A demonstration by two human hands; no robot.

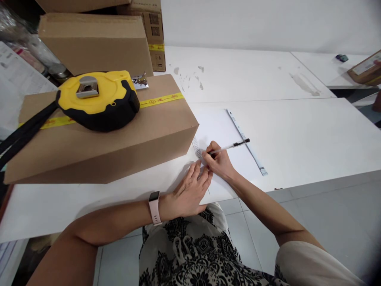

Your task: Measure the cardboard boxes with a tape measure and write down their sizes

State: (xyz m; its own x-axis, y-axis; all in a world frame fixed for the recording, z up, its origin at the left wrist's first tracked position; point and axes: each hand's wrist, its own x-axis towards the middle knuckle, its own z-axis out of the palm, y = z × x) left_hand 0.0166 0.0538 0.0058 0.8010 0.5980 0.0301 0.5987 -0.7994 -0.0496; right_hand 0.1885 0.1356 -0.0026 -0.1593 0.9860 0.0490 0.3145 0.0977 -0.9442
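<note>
Black-and-white patterned clothing [205,260] lies nearest the camera, at six o'clock, below the edge of a smooth white desk [303,139]. Just off centre, toward four o'clock, the right hand [220,162] grips a slim clear-barrelled pen with black ends [228,147], its shaft slanting out between two and three o'clock; the fingers hide its tip. The left hand [189,194], wearing a pink-strapped watch with a dark face [154,208] at seven o'clock, rests palm down with nothing in its grasp, its fingertips just beside the right. Beneath them, near the centre, is a white sheet of paper [220,128], with a pale blue printed strip [253,153] along its three o'clock side. Small rows of marks show at the sheet's nine o'clock edge while most of its visible surface is bare, so the writing seems only partly done; how much remains cannot be told. Toward ten o'clock, a yellow-and-black tape measure [102,99] sits on a long brown cardboard box [125,149], with more brown cartons [95,41] behind toward eleven.
</note>
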